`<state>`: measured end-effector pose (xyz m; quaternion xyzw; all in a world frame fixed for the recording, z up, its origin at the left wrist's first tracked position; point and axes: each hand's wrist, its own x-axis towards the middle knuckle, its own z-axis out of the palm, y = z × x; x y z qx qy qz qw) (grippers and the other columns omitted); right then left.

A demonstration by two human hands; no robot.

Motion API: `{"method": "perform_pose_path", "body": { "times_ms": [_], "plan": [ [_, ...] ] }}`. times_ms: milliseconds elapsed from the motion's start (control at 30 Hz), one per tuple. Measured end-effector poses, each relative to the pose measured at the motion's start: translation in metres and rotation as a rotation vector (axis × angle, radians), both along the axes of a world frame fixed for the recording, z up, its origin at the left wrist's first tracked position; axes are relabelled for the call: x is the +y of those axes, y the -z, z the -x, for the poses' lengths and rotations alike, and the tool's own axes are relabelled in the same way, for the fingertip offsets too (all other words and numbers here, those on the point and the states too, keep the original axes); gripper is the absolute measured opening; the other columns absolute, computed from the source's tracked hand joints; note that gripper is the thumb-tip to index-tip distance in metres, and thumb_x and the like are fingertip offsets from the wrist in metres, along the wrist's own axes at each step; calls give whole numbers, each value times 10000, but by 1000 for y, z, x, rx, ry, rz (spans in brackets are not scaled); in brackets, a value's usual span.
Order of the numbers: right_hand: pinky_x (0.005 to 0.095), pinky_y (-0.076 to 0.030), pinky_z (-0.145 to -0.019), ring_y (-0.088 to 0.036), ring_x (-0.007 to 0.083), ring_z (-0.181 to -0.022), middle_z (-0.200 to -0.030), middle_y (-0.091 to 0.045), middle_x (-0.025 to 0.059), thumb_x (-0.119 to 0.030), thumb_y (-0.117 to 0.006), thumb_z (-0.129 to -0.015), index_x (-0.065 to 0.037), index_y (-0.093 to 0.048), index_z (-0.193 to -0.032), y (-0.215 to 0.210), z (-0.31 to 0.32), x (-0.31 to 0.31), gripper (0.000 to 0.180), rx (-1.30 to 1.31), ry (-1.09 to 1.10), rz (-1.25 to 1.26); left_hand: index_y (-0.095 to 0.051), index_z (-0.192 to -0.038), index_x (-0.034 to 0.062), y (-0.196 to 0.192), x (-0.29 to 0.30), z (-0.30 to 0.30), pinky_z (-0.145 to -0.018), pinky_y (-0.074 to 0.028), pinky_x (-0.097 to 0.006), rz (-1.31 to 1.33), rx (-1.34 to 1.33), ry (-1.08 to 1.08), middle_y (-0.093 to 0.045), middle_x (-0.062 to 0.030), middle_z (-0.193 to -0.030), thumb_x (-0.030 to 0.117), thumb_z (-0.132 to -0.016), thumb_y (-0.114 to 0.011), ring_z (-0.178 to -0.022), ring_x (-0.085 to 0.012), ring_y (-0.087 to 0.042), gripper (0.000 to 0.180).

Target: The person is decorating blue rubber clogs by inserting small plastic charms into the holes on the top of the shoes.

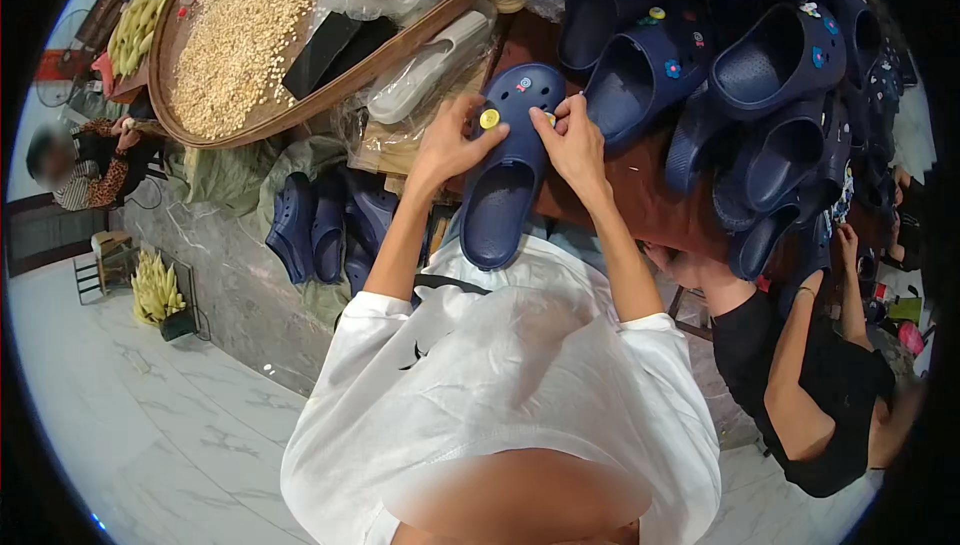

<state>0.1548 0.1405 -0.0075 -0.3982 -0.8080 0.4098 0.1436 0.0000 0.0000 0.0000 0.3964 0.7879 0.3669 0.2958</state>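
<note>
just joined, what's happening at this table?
A person in a white shirt has both hands on a navy clog lying on the table's edge. The left hand presses at a yellow charm on the clog's upper, and the right hand pinches another small charm beside it. A heap of navy clogs, some already with charms, fills the table to the right. A second person in black works alongside. A round tray of pale grain sits upper left.
</note>
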Motion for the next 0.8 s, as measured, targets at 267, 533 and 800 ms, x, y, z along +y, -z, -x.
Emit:
{"method": "perform_pose_path", "body": {
  "times_ms": [267,533,800],
  "plan": [
    [555,-493,-696,-627,470,-781,-848,-630,253,-159,-547,-970,-9,-459,-995,19,15,-11,176,136,0,-308,-561,-1104,3,17,12,12,-784,-509,-469,19,120,-199,-619,-231,-976,458,-838,-745,-890,-390,-638,558],
    [530,-520,-719,-628,451,-841,-959,-593,236,-115,-523,-972,-8,-469,-1032,33,-11,-15,134,84,-26,-388,-594,-1031,8,32,13,-5,-759,-503,-514,-126,445,-196,-630,-239,-970,200,-945,-602,-870,-449,-627,211],
    [486,-532,-775,-612,401,-955,-1065,-539,187,-132,-579,-958,-11,-537,-1099,-2,-17,-15,191,16,-56,-501,-644,-928,2,29,10,-11,-701,-516,-441,-258,410,-285,-650,-188,-861,151,-920,-646,-779,-371,-652,150]
  ]
}}
